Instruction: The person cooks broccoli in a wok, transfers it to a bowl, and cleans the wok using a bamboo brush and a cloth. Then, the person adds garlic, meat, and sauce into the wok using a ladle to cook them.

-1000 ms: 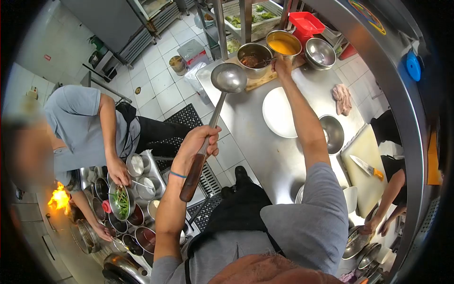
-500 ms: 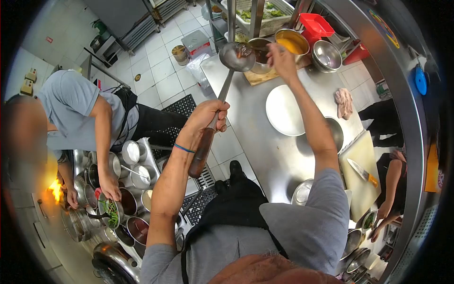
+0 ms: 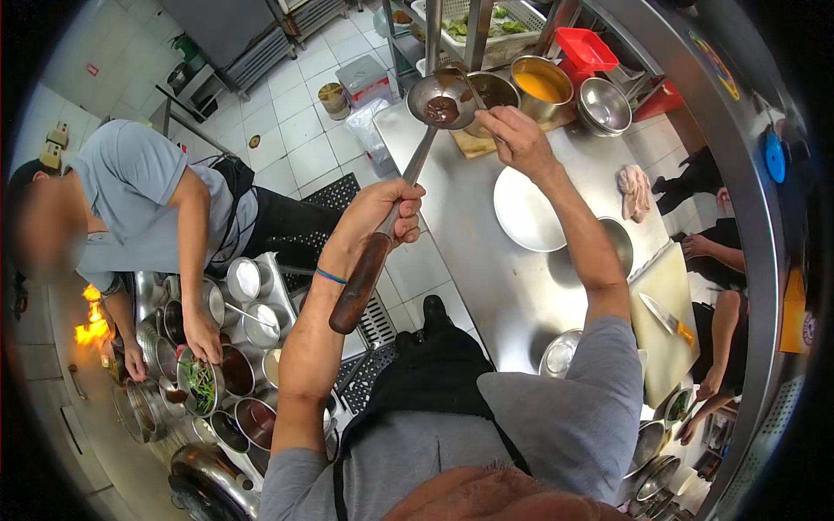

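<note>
My left hand is closed around the wooden-handled shaft of a large metal ladle. Dark reddish-brown sauce lies in the ladle's bowl, which is held over the corner of the steel table. In my right hand the fingers pinch the thin handle of a metal spoon, its far end at the ladle's rim. Just behind stands a metal pot on a wooden board, next to a pot of orange liquid. Below my right forearm is a white plate.
Stacked metal bowls and a crumpled cloth lie on the steel table. A knife rests on a cutting board at right. Left, a co-worker handles pans near a flame; other people's arms show at right.
My right hand has moved left and down from the pots, bringing the spoon to the ladle. More dark sauce shows in the ladle's bowl. My left hand stays nearly still.
</note>
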